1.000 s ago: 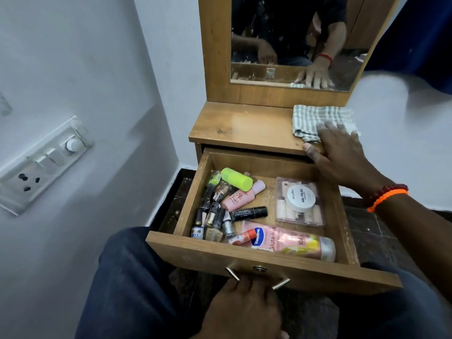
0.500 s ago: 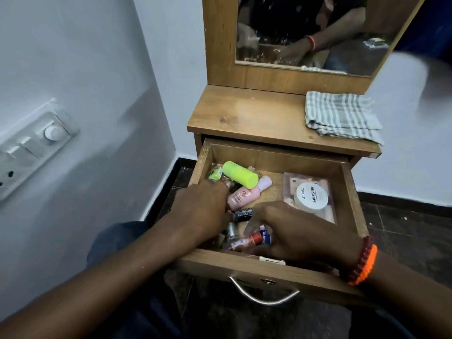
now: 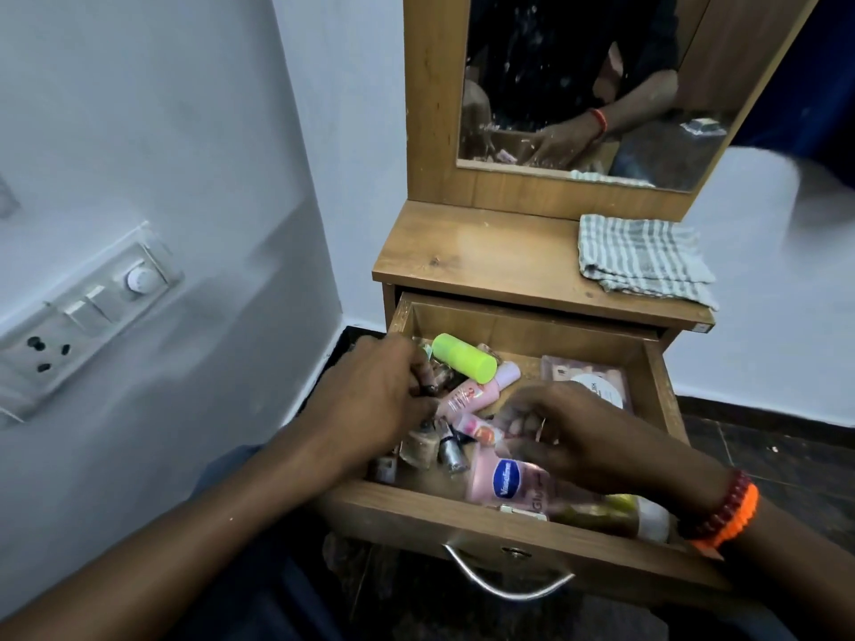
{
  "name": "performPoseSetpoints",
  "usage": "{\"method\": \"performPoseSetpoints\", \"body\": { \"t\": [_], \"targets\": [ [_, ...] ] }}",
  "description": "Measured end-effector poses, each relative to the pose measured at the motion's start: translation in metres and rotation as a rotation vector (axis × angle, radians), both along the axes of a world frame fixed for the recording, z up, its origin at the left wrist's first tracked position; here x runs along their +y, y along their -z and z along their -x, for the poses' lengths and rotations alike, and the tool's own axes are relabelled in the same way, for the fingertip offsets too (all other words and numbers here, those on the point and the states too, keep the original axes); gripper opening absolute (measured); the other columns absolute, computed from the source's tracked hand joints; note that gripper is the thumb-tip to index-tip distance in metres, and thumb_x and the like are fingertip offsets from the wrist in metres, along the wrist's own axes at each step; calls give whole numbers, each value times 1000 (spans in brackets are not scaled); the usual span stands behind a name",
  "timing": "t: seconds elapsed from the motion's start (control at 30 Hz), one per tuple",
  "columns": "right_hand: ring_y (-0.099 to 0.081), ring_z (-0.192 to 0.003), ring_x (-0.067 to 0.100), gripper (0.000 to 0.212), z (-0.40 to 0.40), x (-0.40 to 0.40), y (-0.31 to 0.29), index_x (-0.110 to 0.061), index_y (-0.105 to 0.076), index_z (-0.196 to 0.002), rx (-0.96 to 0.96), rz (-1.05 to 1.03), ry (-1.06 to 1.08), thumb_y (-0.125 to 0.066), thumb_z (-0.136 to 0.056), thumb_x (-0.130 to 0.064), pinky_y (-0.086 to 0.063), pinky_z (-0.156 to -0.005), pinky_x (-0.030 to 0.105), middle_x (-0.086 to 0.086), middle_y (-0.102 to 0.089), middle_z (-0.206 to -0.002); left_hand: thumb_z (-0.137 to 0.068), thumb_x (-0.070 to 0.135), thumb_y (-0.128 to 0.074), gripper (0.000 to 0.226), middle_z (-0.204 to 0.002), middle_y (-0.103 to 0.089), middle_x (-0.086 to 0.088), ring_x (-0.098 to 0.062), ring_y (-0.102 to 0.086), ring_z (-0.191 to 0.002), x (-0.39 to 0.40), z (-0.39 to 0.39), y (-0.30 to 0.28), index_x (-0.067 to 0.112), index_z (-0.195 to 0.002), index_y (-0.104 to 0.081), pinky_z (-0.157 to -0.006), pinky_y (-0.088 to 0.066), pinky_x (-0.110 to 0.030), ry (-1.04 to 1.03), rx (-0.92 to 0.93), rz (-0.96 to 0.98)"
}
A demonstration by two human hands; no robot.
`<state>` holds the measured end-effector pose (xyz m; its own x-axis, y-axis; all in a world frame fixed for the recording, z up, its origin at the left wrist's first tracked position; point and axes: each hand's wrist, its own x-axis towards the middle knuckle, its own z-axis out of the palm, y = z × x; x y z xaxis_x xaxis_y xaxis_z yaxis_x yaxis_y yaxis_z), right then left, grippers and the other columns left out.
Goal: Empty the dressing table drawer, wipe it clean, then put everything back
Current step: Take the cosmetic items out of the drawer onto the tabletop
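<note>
The curved metal pull handle (image 3: 506,582) hangs on the near front panel of the open wooden drawer (image 3: 666,390), which is pulled out toward the viewer from under the desk (image 3: 472,256). Inside, at the near right, a pink plastic lotion bottle with a blue oval label (image 3: 504,478) lies on its side. To its left, several small glass nail-polish bottles (image 3: 439,448) lie jumbled at the near-left corner.

The right hand (image 3: 578,432), with a red bead and orange cord bracelet (image 3: 726,513) at the wrist, is over the drawer centre with fingers curled; whether they hold anything cannot be determined. The left hand (image 3: 374,395) is over the left side, its fingers (image 3: 423,370) curled around small dark items that are too blurred to identify.

Farther in, a pale pink tube-shaped bottle (image 3: 472,390) lies diagonally, with a neon yellow-green cylindrical container (image 3: 462,356) beyond it. At the far right lies a flat clear-lidded case with a round white label (image 3: 597,377).

On the smooth wood-grain desk top, at the right, rests a folded grey-and-white checked cloth (image 3: 643,259). Beyond it stands a wood-framed mirror (image 3: 578,85).
</note>
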<state>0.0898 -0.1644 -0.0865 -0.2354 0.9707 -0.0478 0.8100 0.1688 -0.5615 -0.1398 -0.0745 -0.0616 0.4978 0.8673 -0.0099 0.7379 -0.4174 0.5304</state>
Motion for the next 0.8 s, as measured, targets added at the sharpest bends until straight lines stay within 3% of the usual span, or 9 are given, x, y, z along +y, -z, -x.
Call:
{"method": "performPoseSetpoints", "body": {
  "t": [0.1,0.23,0.33,0.5,0.6,0.8],
  "targets": [
    [-68,-69,14,6,-3,12,-17,-17,-71,-90,231,-49,71,-77,-91,-20,-57,-62,30,2,-72,-78,-69,33,-89,20,-64,-70,12,-2,-68,-63,15,3,-28,27,-73,-70,-66,-60,-37,-23,-160,-57],
    [-69,-66,23,11,-2,54,-40,-15,-73,-82,388,-218,222,-81,-88,-19,-58,-63,39,5,-73,-73,-72,31,-88,17,-63,-71,14,5,-66,-60,52,-6,-77,24,-73,-72,-67,-59,-28,-55,-292,-213],
    [-63,-58,6,13,1,107,-52,-9,-74,-79,443,-319,359,-83,-85,-16,-53,-58,26,-4,-70,-66,-76,29,-86,16,-61,-71,14,9,-67,-58,93,-23,-102,21,-76,-72,-66,-56,-21,-63,-325,-286],
    [-62,-55,0,15,4,194,-56,-9,-74,-77,387,-363,499,-82,-86,-18,-54,-58,23,2,-75,-68,-77,32,-85,17,-69,-72,10,-3,-70,-64,173,-60,-104,22,-80,-72,-71,-61,-35,-135,-326,-408],
    [-64,-59,-8,17,3,228,-49,-11,-73,-75,346,-395,582,-80,-89,-20,-47,-56,9,-5,-73,-67,-78,33,-84,19,-80,-73,5,-13,-71,-72,207,-76,-91,22,-86,-71,-72,-61,-40,-191,-318,-453],
    [-69,-70,7,24,4,261,-31,-19,-69,-69,247,-477,649,-76,-90,-28,-62,-68,36,-6,-70,-68,-78,38,-83,25,-83,-71,3,-18,-69,-73,242,-88,-60,20,-90,-69,-70,-60,-40,-239,-264,-473]
  ]
}}
